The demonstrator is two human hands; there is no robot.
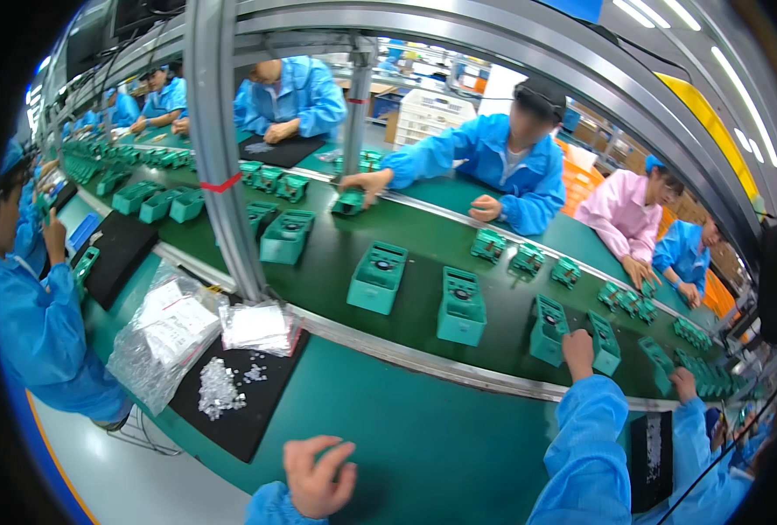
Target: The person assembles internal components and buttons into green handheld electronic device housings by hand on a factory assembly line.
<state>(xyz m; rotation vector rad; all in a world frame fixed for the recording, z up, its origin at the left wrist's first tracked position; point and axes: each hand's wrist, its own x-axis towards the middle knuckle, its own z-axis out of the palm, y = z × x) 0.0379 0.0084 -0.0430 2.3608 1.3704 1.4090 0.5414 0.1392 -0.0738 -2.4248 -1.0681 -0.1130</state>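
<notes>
My right hand [578,348] reaches out over the metal rail onto the dark green conveyor belt [406,236]. Its fingers are closed on the near edge of a teal plastic tray [546,325] that stands on edge; a second tray [605,344] stands right beside it. My left hand [318,477] hovers low over the green worktable [423,429], fingers bent and spread, with nothing visible in it. Two more teal trays [377,277] [460,306] ride the belt to the left.
A black mat [240,411] on my left carries a heap of small clear parts [218,389] and two clear plastic bags [165,337] [260,326]. An aluminium post [218,149] rises from the rail. Co-workers in blue coats sit opposite [511,166], left [38,324] and right [695,455].
</notes>
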